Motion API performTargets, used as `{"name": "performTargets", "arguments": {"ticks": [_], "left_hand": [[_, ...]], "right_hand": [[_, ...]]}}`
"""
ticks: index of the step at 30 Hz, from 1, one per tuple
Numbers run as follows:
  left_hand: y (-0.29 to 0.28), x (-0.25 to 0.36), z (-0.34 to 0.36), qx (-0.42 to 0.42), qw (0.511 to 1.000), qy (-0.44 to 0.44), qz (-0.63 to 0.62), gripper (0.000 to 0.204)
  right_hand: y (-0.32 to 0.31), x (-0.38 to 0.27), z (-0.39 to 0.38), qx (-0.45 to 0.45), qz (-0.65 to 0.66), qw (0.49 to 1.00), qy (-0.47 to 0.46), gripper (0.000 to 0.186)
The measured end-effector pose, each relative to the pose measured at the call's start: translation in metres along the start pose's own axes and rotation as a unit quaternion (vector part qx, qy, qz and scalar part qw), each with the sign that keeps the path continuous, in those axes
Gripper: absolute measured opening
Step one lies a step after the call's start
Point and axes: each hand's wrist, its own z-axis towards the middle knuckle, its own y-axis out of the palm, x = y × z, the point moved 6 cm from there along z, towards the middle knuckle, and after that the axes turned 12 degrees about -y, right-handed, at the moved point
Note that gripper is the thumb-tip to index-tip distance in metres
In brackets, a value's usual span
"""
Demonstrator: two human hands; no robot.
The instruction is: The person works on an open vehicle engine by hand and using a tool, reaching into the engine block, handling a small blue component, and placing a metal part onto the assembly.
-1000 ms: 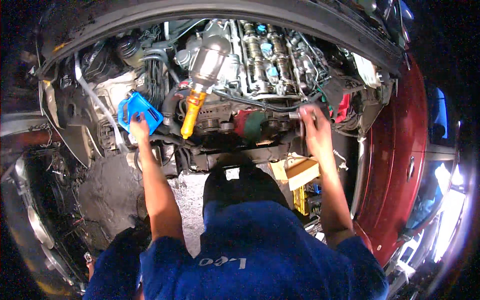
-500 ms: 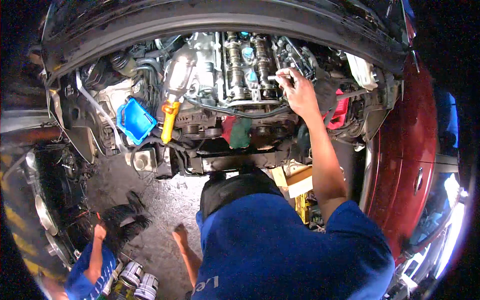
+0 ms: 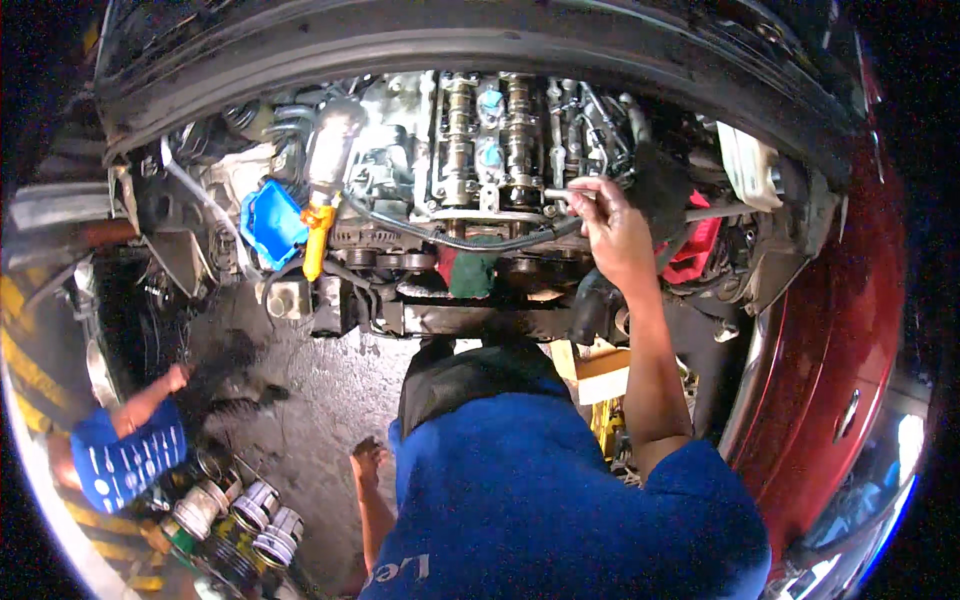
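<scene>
My right hand (image 3: 610, 225) is raised over the right side of an opened engine (image 3: 487, 160). Its fingers pinch a short, slim metal rod (image 3: 556, 194) that points left, near the front corner of the cylinder head. Two camshafts run side by side in the head, with blue pieces (image 3: 490, 155) between them. Down by my left side hangs my left hand (image 3: 369, 462), loosely curled, thumb apart, with nothing visible in it. A black hose (image 3: 480, 243) crosses in front of the engine, above a red and green cloth (image 3: 470, 270).
An orange-handled work lamp (image 3: 318, 240) lights the engine from the left, beside a blue tray (image 3: 270, 225). At right lies a red container (image 3: 692, 240). The raised hood (image 3: 480, 50) hangs overhead. Another person (image 3: 130, 450) works at lower left near several cans (image 3: 255, 505). A red car (image 3: 830, 370) stands right.
My right hand has come back toward the engine's front edge, still pinching the metal rod. My left hand's fingers have loosened. The other person's arm has moved, and the view has shifted slightly.
</scene>
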Motion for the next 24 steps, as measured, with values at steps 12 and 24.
{"name": "performTargets", "arguments": {"ticks": [12, 24], "left_hand": [[0.028, -0.045, 0.052, -0.028, 0.998, 0.048, -0.018, 0.038], [0.011, -0.020, 0.051, -0.081, 0.991, 0.093, -0.047, 0.046]], "right_hand": [[0.159, -0.040, 0.053, -0.213, -0.162, 0.951, -0.152, 0.021], [0.138, -0.035, 0.081, -0.160, -0.235, 0.956, -0.071, 0.023]]}}
